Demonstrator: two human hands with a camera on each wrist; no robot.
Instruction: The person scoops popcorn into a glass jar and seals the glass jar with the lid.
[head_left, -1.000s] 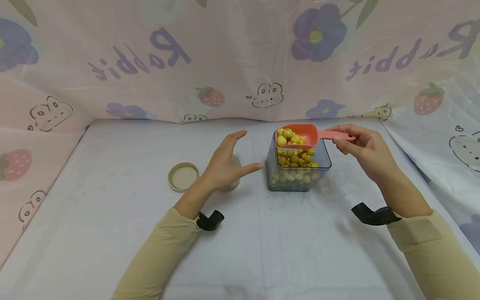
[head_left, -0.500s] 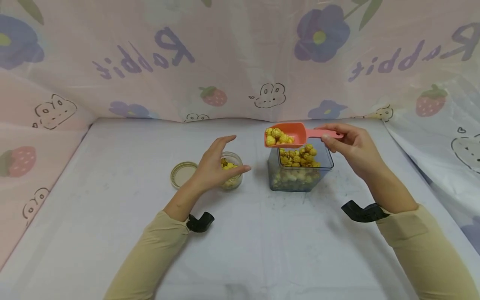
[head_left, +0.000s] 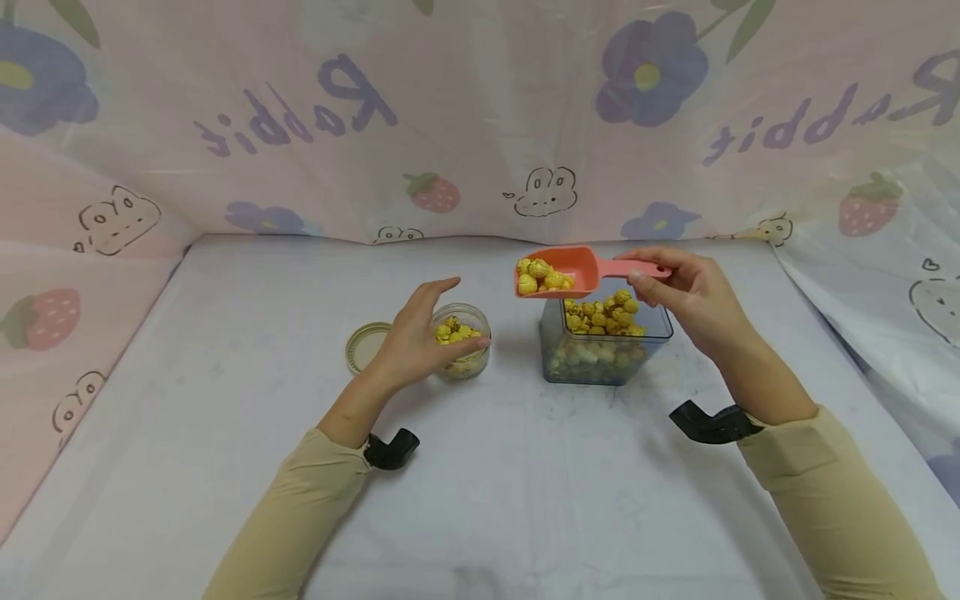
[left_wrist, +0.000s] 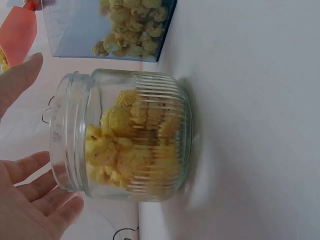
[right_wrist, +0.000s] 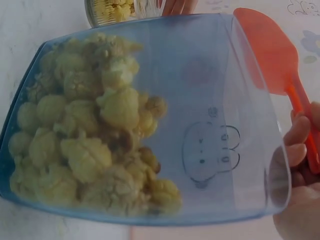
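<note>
My right hand (head_left: 693,292) pinches the handle of an orange-red scoop (head_left: 585,267), which carries several pieces of yellow popcorn (head_left: 536,277) in its bowl. The scoop hangs above the left rim of a clear bluish square container (head_left: 588,354) partly filled with popcorn. A ribbed glass jar (left_wrist: 135,135) stands upright, with popcorn inside and its mouth uncovered. Beside the jar's mouth my left hand (head_left: 416,337) is spread, thumb on the near side and fingers on the far side. In the left wrist view, those fingers (left_wrist: 42,195) show close to the jar's threaded neck.
A round gold-rimmed lid (head_left: 365,346) lies on the white-covered table (head_left: 480,500) left of the jar, partly behind my left hand. A printed curtain (head_left: 480,125) rises at the back and along the sides. Each wrist bears a black mount (head_left: 393,450).
The loaded scoop has moved left from over the container toward the jar. My left hand has shifted left and slightly down, so the jar's mouth and popcorn show more.
</note>
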